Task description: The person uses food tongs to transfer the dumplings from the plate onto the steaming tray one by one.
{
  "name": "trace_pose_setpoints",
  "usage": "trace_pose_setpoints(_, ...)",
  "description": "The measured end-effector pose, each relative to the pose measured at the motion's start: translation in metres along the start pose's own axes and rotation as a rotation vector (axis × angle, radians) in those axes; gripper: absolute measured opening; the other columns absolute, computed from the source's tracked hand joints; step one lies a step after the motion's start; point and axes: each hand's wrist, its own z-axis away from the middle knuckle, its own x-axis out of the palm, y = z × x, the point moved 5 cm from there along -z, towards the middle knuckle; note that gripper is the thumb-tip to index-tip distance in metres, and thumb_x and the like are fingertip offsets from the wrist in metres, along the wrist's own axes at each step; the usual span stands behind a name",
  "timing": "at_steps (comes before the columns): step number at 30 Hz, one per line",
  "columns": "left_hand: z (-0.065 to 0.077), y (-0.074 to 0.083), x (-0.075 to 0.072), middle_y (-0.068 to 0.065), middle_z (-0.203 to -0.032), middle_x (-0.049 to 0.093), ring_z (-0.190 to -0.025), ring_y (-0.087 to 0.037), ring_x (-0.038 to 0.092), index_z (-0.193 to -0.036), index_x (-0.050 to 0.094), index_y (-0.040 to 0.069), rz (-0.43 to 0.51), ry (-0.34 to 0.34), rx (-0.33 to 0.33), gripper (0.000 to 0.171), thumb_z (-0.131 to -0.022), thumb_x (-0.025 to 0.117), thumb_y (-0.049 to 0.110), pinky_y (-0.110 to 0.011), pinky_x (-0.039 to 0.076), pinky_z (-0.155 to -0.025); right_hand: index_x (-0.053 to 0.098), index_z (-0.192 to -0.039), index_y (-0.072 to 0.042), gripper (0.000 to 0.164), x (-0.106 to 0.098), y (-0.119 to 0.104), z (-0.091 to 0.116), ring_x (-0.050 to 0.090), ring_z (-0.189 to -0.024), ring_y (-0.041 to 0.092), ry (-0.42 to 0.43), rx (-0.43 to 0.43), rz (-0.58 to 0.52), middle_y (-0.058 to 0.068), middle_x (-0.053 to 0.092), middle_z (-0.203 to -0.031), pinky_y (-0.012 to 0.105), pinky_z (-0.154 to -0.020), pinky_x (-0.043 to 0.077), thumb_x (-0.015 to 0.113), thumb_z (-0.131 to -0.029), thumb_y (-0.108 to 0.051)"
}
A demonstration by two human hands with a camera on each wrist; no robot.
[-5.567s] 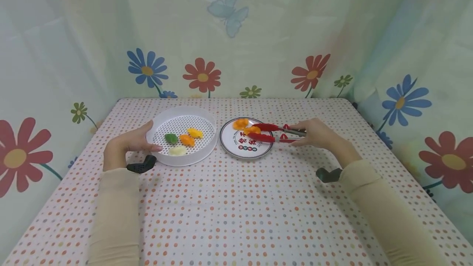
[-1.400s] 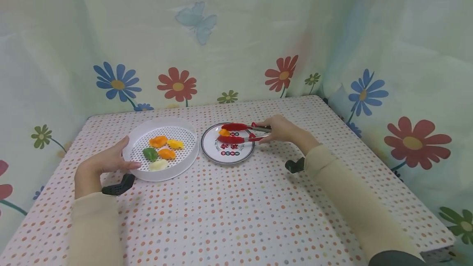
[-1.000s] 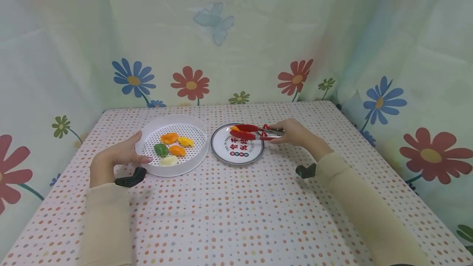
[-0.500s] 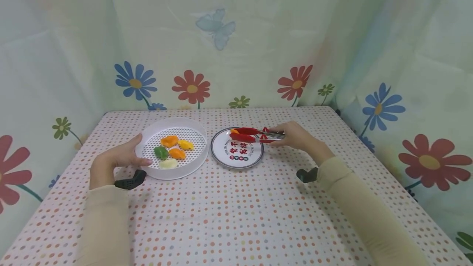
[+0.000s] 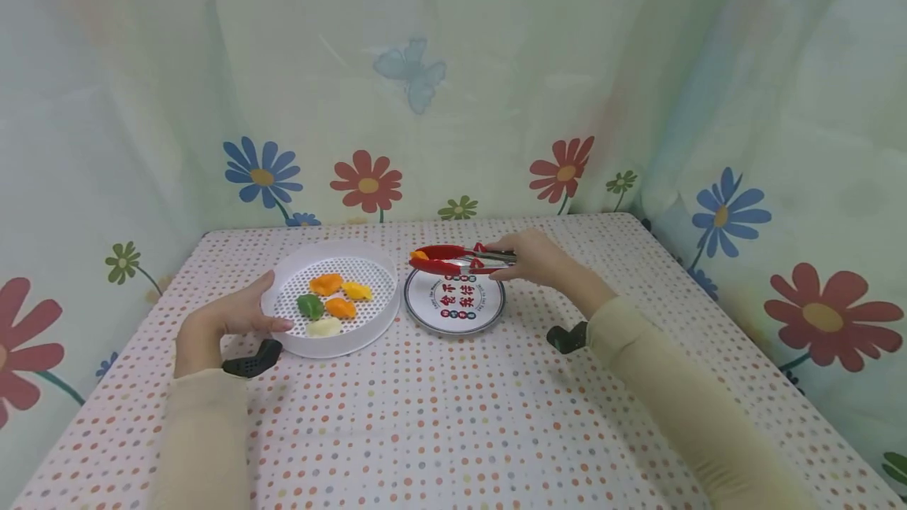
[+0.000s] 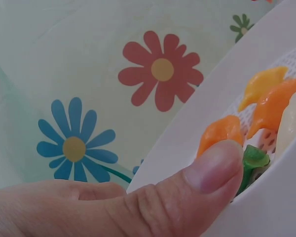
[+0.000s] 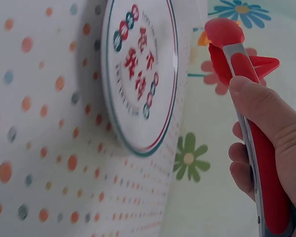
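Observation:
My left hand (image 5: pixel 230 315) grips the near-left rim of a round white perforated basket (image 5: pixel 383 321), its thumb (image 6: pixel 207 182) hooked over the edge. Inside lie shiny dumpling-shaped pieces: two orange, a yellow piece (image 5: pixel 357 290), a green piece (image 5: pixel 309 305) and a whitish piece (image 5: pixel 323 327). My right hand (image 5: pixel 542 262) holds red-and-steel tongs (image 7: pixel 246 69), raised over the far edge of a white plate (image 5: pixel 489 317). Another orange dumpling-shaped piece (image 5: pixel 420 255) is pinched at the tongs' tips, mostly covered by the red heads. Red lettering shows on the plate.
The dotted tablecloth (image 5: pixel 425 415) spreads in front of both arms. Behind the table hangs a flowered curtain (image 5: pixel 496 101). Basket and plate stand side by side, close together. A dark device (image 5: pixel 253 360) is strapped at each wrist.
Earlier two orange pieces lay on the plate; one is now in the basket. Over the last half second the tongs have risen off the plate and moved left with the other. The left hand keeps its hold.

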Motion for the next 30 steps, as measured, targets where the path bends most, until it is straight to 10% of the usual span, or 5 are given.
trace_pose_setpoints(16, 0.003, -0.004, 0.002, -0.025, -0.147, -0.014, -0.132, -0.051, -0.005, -0.142, -0.017, 0.012, 0.051, -0.011, -0.057, 0.126, -0.064, 0.077, 0.043, -0.071, 0.009, -0.098, 0.051, -0.129, -0.021, 0.059, 0.014, -0.106, -0.047, 0.057, -0.107, 0.016, -0.038, -0.12, 0.193, -0.001, 0.062, -0.119, 0.032, -0.092, 0.046, 0.069, -0.076, -0.039)
trace_pose_setpoints(30, 0.003, 0.0, 0.003, -0.026, -0.147, -0.011, -0.132, -0.052, -0.003, -0.142, -0.017, 0.014, 0.001, -0.016, -0.065, 0.124, -0.065, 0.075, 0.047, -0.071, 0.008, -0.098, 0.063, -0.114, -0.018, 0.045, 0.04, -0.139, -0.061, 0.058, -0.094, 0.016, -0.017, -0.067, 0.307, -0.002, 0.066, -0.105, 0.031, -0.085, 0.05, 0.072, -0.074, -0.037)
